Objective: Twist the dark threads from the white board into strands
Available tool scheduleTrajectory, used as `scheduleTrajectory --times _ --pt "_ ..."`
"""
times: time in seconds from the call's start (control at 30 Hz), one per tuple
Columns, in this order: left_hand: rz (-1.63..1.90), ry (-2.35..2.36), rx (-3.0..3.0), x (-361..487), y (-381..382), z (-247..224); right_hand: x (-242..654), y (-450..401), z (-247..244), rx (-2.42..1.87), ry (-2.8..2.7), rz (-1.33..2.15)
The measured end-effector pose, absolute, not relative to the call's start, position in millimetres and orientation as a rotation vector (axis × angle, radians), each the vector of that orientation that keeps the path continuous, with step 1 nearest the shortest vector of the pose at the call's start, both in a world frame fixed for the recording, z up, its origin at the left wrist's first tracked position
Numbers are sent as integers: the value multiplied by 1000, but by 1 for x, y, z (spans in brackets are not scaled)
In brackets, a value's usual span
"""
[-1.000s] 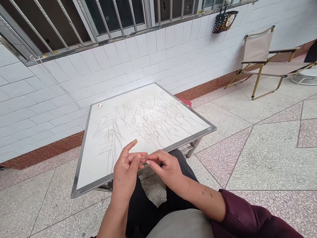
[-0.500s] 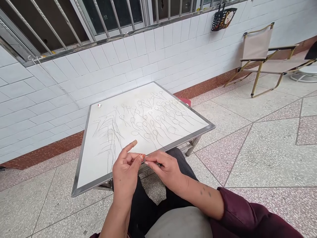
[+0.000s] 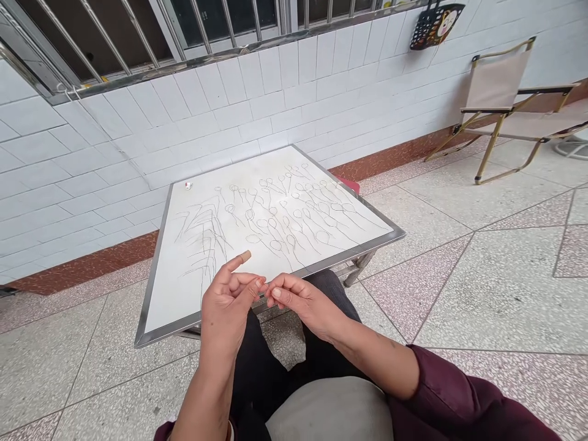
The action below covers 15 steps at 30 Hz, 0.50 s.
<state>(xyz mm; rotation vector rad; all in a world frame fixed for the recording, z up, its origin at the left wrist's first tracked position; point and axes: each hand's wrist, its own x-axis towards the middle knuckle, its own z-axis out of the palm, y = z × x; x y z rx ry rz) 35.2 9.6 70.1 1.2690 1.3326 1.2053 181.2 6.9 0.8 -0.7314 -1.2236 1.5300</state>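
Observation:
My left hand (image 3: 227, 306) is pinched between thumb and a finger, with another finger, wrapped in a tan bandage (image 3: 247, 255), sticking out. A small orange-red spot shows at its thumb tip. Against those fingertips, my right hand (image 3: 305, 303) is closed too, thumb pressed to its fingers. What lies in the pinches is too small to make out. Beyond the hands, many thin dark wires lie on the white table (image 3: 172, 306): looped wires (image 3: 293, 241) with tails across the middle and right, straighter branched wires (image 3: 212, 236) on the left.
A small white-and-red object (image 3: 188, 185) sits at the table's far left corner. The table stands by a white tiled wall (image 3: 271, 92) with a barred window. A black basket (image 3: 434, 27) hangs there. To the right is a folding chair (image 3: 498, 86); something red (image 3: 351, 184) shows behind the table.
My right hand has turned a little and its fingers have curled in more against my left fingertips. The view has shifted slightly.

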Motion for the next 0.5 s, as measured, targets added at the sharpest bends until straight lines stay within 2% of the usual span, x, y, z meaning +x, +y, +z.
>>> scheduleTrajectory --times 0.5 --pt "1210 1283 1190 30 8 66 170 4 1 -728 -1086 1707"
